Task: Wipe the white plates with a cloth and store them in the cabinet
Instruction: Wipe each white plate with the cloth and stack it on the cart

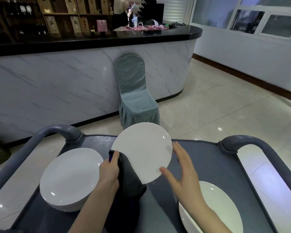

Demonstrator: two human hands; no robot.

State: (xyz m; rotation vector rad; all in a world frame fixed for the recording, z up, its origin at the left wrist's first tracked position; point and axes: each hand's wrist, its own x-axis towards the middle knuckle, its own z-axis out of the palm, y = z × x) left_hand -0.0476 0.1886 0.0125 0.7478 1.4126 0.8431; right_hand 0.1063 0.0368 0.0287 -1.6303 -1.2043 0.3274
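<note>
White porcelain sat nearest: a lone plate (213, 207) at the cart's (208, 157) near right corner and a stack of plates (69, 177) by its left edge. Between them my left hand (108, 172) kept its fingers clenched on the dark cloth (129, 179), pinching it over the left rim of the raised plate (143, 148), tilted above the cart's middle. My right hand (183, 174) was spread and released, thumb at the lower rim. I judged myself mid-wipe; next, that hand must grip and turn the plate. Beyond stood a covered chair (134, 91).

On the cart (217, 165), a plate stack (71, 179) lies left, one plate (213, 204) right.
</note>
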